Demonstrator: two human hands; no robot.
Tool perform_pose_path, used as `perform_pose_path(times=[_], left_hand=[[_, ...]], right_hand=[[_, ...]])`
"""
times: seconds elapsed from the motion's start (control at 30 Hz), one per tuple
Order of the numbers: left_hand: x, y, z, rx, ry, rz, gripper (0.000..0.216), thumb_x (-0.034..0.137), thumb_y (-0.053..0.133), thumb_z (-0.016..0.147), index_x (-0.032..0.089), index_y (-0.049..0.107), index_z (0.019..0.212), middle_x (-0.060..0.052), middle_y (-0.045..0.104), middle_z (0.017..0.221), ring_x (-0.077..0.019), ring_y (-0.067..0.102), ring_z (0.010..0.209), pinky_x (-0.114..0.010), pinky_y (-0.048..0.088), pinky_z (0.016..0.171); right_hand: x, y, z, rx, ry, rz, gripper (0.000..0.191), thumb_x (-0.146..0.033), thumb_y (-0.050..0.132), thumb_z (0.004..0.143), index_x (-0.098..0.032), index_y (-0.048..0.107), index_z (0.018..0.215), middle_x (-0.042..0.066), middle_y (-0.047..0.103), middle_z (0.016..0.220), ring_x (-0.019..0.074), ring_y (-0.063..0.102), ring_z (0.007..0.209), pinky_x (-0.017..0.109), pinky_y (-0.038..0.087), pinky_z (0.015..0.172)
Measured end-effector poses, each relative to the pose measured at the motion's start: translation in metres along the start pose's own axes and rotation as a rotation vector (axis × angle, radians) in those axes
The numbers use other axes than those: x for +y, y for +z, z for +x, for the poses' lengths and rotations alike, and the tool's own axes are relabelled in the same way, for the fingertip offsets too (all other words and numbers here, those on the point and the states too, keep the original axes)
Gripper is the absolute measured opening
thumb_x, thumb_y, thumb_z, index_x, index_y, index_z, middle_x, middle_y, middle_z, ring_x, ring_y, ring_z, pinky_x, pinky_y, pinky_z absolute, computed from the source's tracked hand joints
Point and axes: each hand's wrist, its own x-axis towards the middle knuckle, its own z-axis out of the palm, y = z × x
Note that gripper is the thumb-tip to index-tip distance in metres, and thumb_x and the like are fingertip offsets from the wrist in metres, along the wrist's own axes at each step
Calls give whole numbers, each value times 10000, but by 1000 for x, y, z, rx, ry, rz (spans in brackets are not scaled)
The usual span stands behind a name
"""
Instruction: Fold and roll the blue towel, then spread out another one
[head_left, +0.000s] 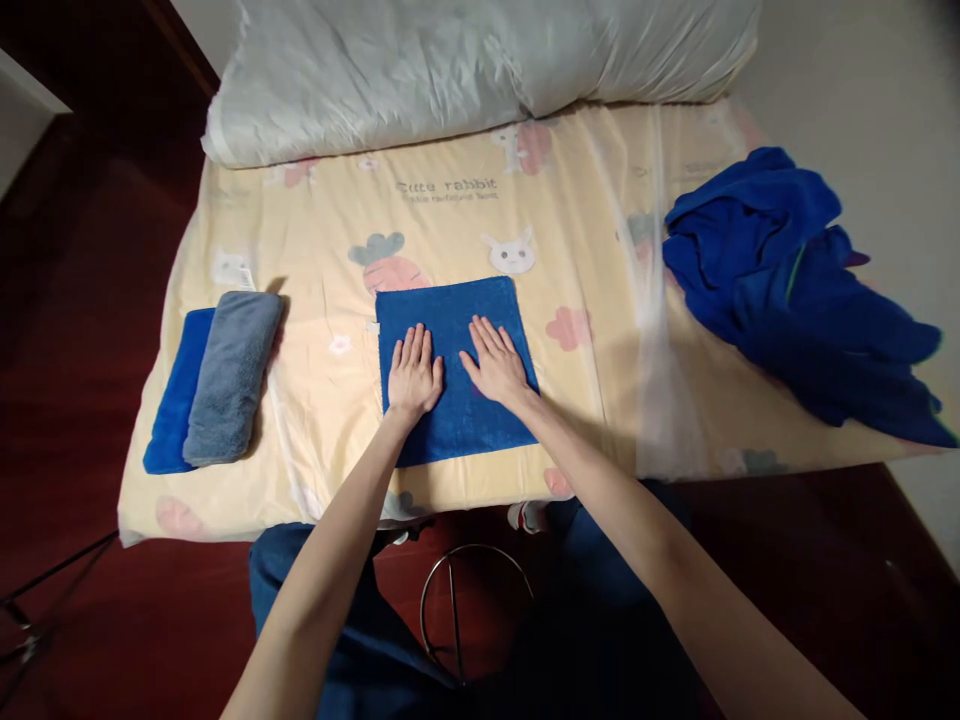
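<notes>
A square blue towel [461, 420] lies spread flat on the patterned bed cover. My left hand [413, 372] rests palm down on its left half, fingers stretched out and pointing away from me. On the right half lies my right hand [495, 362], also flat, with its fingers extended and the thumb toward the middle. A strip of blue cloth shows between the two hands. A small white tag [373, 327] sticks out at the towel's left edge. Neither hand grips anything.
To the left, a folded grey towel [236, 380] partly covers a folded blue towel [174, 400]. A crumpled heap of blue cloth [780, 270] lies at the right. Behind stands a large pale bundle [465, 70] on the yellow rabbit-print cover [465, 225]. A metal ring-shaped frame [424, 600] is below.
</notes>
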Motion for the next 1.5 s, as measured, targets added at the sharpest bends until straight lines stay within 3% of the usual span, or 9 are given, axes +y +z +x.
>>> perform_pose_path(times=[0.17,0.3,0.47,0.73,0.87,1.03,1.17,1.33,1.5], left_hand=[[-23,-11,-2,-1,-33,33,686,403,316,1047,25,347,1619,-179,258,1719,-289,180,1629,-485,131,1342],[1,-8,-12,-38,-52,88,682,356,325,1041,-41,354,1594,-225,226,1715,-335,153,1629,-530,131,1338],[38,6,-52,-47,-9,84,633,259,301,1040,30,339,1629,-162,269,1716,-287,202,1624,-503,166,1340],[14,-11,-92,67,-32,71,618,340,312,1071,58,378,1617,-158,310,1701,-297,250,1610,-511,199,1330],[32,-5,-95,20,19,77,631,354,333,1067,39,377,1612,-183,245,1718,-322,176,1626,-549,170,1331],[52,4,-115,-13,105,72,595,286,332,1063,126,375,1634,-127,226,1735,-286,178,1630,-538,168,1333],[36,-5,-134,49,59,58,590,352,390,1068,167,400,1628,-111,229,1736,-299,196,1626,-545,180,1329],[7,-19,-156,70,7,37,597,388,374,1078,139,405,1620,-129,246,1729,-307,219,1619,-550,238,1313],[-21,-32,-202,86,-4,-79,579,428,405,1066,149,477,1568,-156,346,1693,-309,321,1583,-561,297,1293]], right_hand=[[39,-21,0,10,76,-72,644,-402,311,1095,-68,340,1644,158,303,1714,278,260,1619,547,168,1339],[-2,-14,-5,10,94,-130,637,-320,336,1074,19,361,1613,209,266,1713,334,192,1633,616,81,1333],[-58,11,-40,-53,-52,-50,591,-213,317,1060,-71,380,1630,117,318,1713,236,236,1627,491,144,1356],[-18,-10,-81,43,35,-27,606,-352,365,1082,-95,387,1631,120,342,1703,252,295,1607,499,192,1342],[-34,-6,-82,21,88,-66,605,-296,374,1066,-39,396,1614,172,307,1707,306,250,1620,571,161,1333],[-56,2,-100,-28,-30,-67,576,-288,319,1091,-143,369,1646,92,283,1729,245,217,1633,523,155,1344],[-38,-9,-118,-4,-12,-84,626,-432,338,1104,-170,310,1672,81,238,1743,252,210,1635,514,162,1344],[-10,-21,-137,29,17,-74,650,-448,339,1101,-157,285,1679,95,248,1735,267,237,1628,543,172,1341],[20,-31,-182,141,39,58,598,-434,410,1072,-169,449,1606,116,405,1675,281,372,1573,542,304,1307]])
